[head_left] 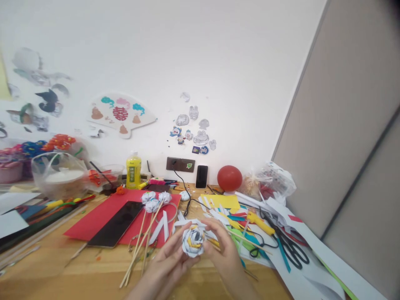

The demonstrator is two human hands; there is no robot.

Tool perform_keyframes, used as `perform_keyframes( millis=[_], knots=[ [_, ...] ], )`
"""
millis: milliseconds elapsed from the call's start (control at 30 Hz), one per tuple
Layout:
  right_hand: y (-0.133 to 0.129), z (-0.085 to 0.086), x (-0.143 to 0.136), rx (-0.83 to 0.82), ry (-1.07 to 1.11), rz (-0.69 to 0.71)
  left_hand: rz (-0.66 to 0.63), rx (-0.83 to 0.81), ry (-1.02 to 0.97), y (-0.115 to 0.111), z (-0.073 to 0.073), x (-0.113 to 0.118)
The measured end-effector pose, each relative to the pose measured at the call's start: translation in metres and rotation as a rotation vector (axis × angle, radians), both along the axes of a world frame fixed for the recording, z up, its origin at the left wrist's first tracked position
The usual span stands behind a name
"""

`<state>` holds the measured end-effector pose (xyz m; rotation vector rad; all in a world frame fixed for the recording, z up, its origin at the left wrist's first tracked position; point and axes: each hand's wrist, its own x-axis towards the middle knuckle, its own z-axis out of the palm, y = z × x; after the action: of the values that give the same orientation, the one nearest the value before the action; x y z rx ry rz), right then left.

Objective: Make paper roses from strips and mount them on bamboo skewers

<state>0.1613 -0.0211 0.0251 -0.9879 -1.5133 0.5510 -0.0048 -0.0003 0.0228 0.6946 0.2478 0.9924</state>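
A white and yellow folded paper flower (pixel 193 241) is held between both hands above the table's front part. My left hand (pixel 173 256) has its fingers wrapped round the flower's left side and underside. On the right side, my right hand (pixel 222 246) grips it with thumb and fingers. Beyond my left hand, several white paper flowers (pixel 152 204) on wooden sticks (pixel 140 246) lie over red paper (pixel 93 216). White paper strips (pixel 165 225) lie just behind my left hand.
A black tablet-like slab (pixel 117 225) lies on the red paper. To the right are a yellow glue gun (pixel 261 223), black scissors (pixel 292 248) and scattered paper strips. Along the wall stand a yellow bottle (pixel 133 171), a phone (pixel 201 176) and a red balloon (pixel 229 178).
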Motion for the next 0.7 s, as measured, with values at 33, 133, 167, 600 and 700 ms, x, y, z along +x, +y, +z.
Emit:
perform_keyframes(
  millis=[33,133,167,600,700],
  knots=[
    [0.0,0.0,-0.001,0.023,-0.025,-0.008,-0.025,-0.016,-0.029,0.002,-0.001,-0.001],
    [0.0,0.003,-0.005,0.077,-0.087,-0.028,-0.104,-0.037,-0.082,0.007,-0.003,-0.002],
    [0.0,0.004,-0.007,0.083,-0.096,-0.031,-0.108,-0.033,-0.082,0.009,-0.005,-0.002],
    [-0.002,0.004,-0.011,0.073,-0.069,0.013,0.11,0.29,0.286,0.017,-0.03,0.003],
    [-0.002,0.004,-0.011,0.062,-0.061,0.045,0.131,0.287,0.386,0.017,-0.026,0.0]
  ],
)
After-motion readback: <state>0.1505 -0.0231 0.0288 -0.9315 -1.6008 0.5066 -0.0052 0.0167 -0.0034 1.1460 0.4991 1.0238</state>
